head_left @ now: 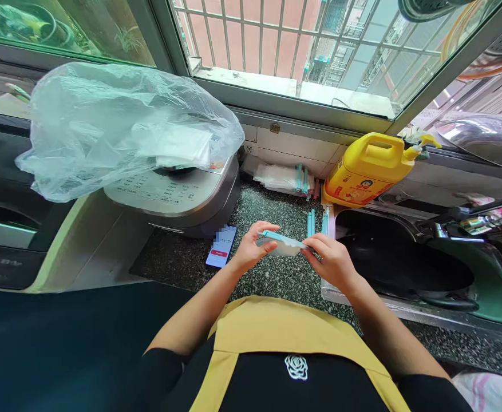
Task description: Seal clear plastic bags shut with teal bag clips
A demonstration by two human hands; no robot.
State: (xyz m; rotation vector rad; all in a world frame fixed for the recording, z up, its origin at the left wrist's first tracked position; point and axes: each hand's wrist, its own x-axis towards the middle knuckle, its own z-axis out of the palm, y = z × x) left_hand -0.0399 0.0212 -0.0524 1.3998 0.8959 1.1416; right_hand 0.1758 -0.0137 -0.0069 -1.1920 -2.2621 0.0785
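My left hand [251, 249] and my right hand [331, 258] are raised over the speckled counter, pinching opposite ends of a small translucent plastic bag [288, 248] with a teal strip along its upper edge. Left fingers and thumb grip the left end; right fingertips close on the right end. Whether the strip is a clip or part of the bag I cannot tell. Teal strips [311, 223] lie just beyond my right hand. Farther back, against the tiles, rests a stack of clear bags [276, 176] with teal edges. A lit phone [221, 247] lies left of my left hand.
A rice cooker [169, 197] stands at the left under a large clear plastic bag [117, 126]. At the right, a yellow jug with a pump [364, 169] stands behind the sink, which holds a black wok [405, 266] and a green basin [497, 286]. A barred window runs behind.
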